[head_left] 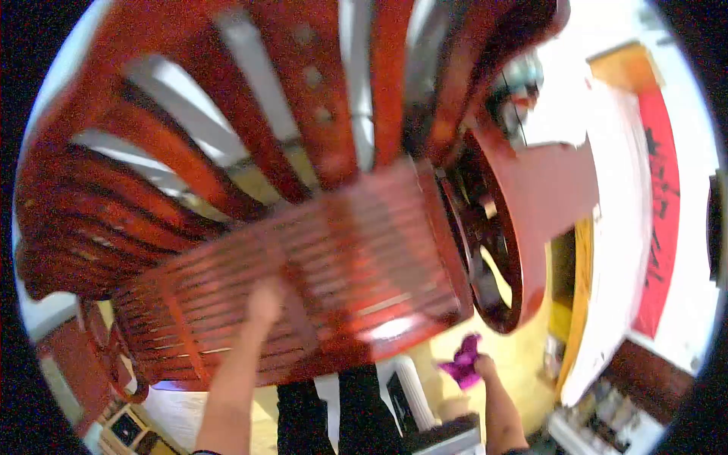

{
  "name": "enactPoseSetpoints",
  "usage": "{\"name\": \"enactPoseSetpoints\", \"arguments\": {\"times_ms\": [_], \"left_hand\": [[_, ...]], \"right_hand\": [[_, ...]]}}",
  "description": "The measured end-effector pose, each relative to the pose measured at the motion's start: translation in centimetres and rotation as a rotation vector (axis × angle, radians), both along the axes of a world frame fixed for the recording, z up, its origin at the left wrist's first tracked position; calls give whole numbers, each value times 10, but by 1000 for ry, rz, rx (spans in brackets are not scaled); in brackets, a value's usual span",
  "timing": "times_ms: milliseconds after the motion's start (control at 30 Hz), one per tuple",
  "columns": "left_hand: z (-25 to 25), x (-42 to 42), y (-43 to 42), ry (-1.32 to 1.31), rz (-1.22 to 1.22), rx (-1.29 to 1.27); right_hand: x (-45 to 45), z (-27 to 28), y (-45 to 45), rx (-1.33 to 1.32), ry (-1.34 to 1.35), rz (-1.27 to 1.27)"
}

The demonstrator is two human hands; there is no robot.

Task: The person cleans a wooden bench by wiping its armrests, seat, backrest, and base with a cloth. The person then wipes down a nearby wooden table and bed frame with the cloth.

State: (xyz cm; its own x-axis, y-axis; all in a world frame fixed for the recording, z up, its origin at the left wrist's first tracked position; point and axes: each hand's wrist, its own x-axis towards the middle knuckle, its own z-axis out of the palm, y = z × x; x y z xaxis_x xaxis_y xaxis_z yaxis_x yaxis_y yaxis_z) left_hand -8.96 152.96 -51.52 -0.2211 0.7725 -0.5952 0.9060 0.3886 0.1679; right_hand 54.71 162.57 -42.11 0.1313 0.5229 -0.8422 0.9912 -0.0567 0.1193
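Note:
A dark red wooden bench (364, 280) with a slatted seat and a tall slatted back fills the middle and upper left. My left hand (265, 299) is over the slatted seat, blurred by motion; its fingers cannot be made out, nor whether it touches the wood. To the right, below the bench's curved armrest (509, 250), my right hand (483, 365) is closed on a crumpled purple cloth (464, 362), which hangs above the pale floor.
A red banner with dark writing (658, 212) runs along the right side. Near it stands a yellow wooden piece (580, 296). Cluttered small items (610, 413) lie at the lower right. A wooden box (125, 428) is at the lower left.

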Motion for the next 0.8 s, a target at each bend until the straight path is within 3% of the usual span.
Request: {"name": "enactPoseSetpoints", "arguments": {"times_ms": [33,67,100,133,167,200,233,267,333,367,400,467,533,567,600,667,700,733,767,800], "left_hand": [[83,31,46,-258,423,-363],[75,50,19,-384,333,-134],[70,73,1,-612,301,29],[75,97,-1,-937,468,-44],[114,119,8,-1167,544,-42],[153,135,15,-1234,578,-108],[228,135,36,-1236,729,-316],[237,147,28,-1324,813,-195],[233,156,11,-1562,998,-48],[240,148,12,-1561,1004,-7],[252,137,6,-1554,1047,72],[259,116,-9,-1546,1103,175],[255,102,-22,-1555,1387,491],[262,89,-29,-1568,1365,451],[283,78,-35,-1584,1365,466],[318,59,-48,-2071,1522,625],[314,52,-54,-2139,1443,796],[316,37,-65,-2145,1438,833],[321,21,-83,-2329,1422,897],[328,8,-100,-2513,1397,949]], "right_hand": [[-8,14,5,-5,122,40],[-72,68,25,64,505,-757],[-103,88,35,-33,656,-863],[-127,105,38,-139,792,-967],[-162,131,44,-223,819,-941],[-200,154,48,-303,836,-919],[-231,170,48,-380,945,-918],[-256,182,46,-462,1048,-911],[-278,147,25,-643,1083,-979],[-297,134,25,-635,1031,-720],[-326,154,24,-641,1037,-685],[-397,225,26,372,1050,393],[-439,254,16,340,1172,586],[-454,262,7,307,1277,755],[-467,266,-7,285,1219,929],[-497,270,-23,402,1121,1043],[-513,267,-24,401,1127,1075],[-533,259,-22,322,1265,896],[-551,254,-19,238,1386,706],[-580,258,-18,233,1329,580]]}}
